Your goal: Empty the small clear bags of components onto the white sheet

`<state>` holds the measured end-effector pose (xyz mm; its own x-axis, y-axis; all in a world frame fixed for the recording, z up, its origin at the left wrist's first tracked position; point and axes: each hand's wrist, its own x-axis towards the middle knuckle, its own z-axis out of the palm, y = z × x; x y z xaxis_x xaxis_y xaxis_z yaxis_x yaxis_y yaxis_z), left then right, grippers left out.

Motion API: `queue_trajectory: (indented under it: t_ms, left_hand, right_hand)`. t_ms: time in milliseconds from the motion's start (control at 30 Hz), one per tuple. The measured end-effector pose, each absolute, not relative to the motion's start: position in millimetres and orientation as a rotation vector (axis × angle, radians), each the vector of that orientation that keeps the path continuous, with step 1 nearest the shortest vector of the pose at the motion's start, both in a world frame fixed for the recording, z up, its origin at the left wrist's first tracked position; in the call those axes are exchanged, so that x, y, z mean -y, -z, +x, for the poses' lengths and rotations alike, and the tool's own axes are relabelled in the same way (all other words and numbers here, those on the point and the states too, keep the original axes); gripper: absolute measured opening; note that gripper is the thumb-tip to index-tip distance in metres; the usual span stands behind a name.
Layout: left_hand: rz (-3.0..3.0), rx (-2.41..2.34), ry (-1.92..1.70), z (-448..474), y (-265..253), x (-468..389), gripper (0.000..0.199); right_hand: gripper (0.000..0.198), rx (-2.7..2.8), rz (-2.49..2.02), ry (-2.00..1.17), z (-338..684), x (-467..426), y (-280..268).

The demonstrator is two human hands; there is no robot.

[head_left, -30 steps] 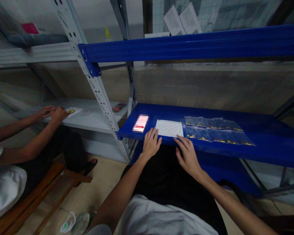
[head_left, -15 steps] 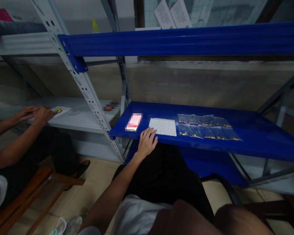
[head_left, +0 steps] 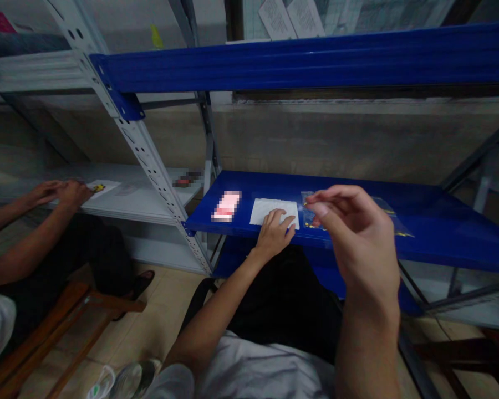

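Note:
My left hand rests with its fingers apart on a folded white sheet, paper or thin cloth, near the front edge of the blue shelf. My right hand is raised close to the camera, its thumb and forefinger brought together in a pinch. Whatever may be between those fingertips cannot be made out. Behind it lie clear plastic bags with small yellow pieces in them, mostly covered by the hand.
A blurred-out pink item lies left of the sheet. Metal posts divide this shelf from a grey one, where another person's hands work beside a white sheet. A blue beam crosses above.
My right hand has come up into view in front of the bags. My left hand has slid right from the shelf edge onto the white sheet.

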<state>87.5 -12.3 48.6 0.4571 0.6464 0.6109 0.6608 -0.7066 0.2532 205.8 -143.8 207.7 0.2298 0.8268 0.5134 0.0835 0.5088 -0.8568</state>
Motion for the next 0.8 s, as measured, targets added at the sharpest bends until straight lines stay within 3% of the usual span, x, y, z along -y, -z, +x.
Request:
queue_trajectory:
  t_ms: [67, 167, 333, 567, 800]
  left_hand:
    - [-2.755, 1.128, 1.031, 112, -58, 8, 0.040]
    - [-2.811, 1.093, 0.963, 144, -64, 1, 0.044]
    - [-2.841, 1.181, 0.836, 164, -53, -1, 0.033]
    - [-2.775, 1.272, 0.996, 157, -47, 2, 0.025]
    - [-2.690, 1.307, 1.317, 154, -53, 14, 0.030]
  right_hand:
    - [0.033, 1.018, -1.115, -0.455, 239, 100, -175]
    - [0.032, 0.815, -1.461, -0.453, 289, 65, -119]
    - [0.023, 0.870, -1.845, -0.418, 318, 61, -67]
    - [0.029, 0.919, -1.762, -0.585, 315, 52, -47]
    - [0.042, 0.783, -1.492, -0.845, 295, 46, -55]
